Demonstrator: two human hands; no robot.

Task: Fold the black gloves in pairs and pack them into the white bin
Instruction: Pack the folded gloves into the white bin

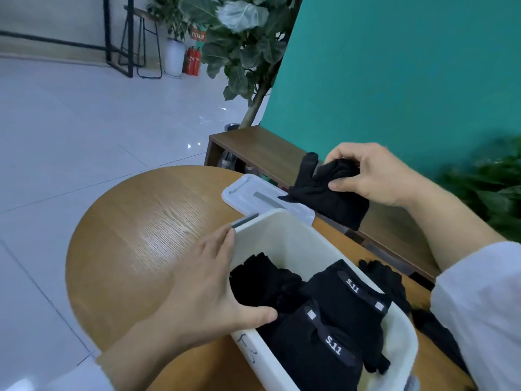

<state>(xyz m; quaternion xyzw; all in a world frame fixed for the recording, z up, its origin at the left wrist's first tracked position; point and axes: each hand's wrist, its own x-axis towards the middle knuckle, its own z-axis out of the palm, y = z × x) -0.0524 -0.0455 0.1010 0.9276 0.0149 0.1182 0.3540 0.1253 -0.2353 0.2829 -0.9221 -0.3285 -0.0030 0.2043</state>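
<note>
The white bin (284, 235) stands on the round wooden table (146, 230) and holds several folded black gloves (332, 320), some showing "5.11" straps. My left hand (208, 280) grips the bin's left wall, fingers flat along the outside and thumb hooked over the rim inside. My right hand (366, 173) is raised beyond the bin's far end and pinches a bundled black glove pair (327, 193), whose fingers stick up to the left. More loose black gloves (394, 286) lie on the table to the right of the bin.
The bin's white lid (253, 193) lies on the table just past the bin. A low wooden bench (267, 148) runs along a teal wall behind. Potted plants stand at the back and at the right edge. White tile floor spreads to the left.
</note>
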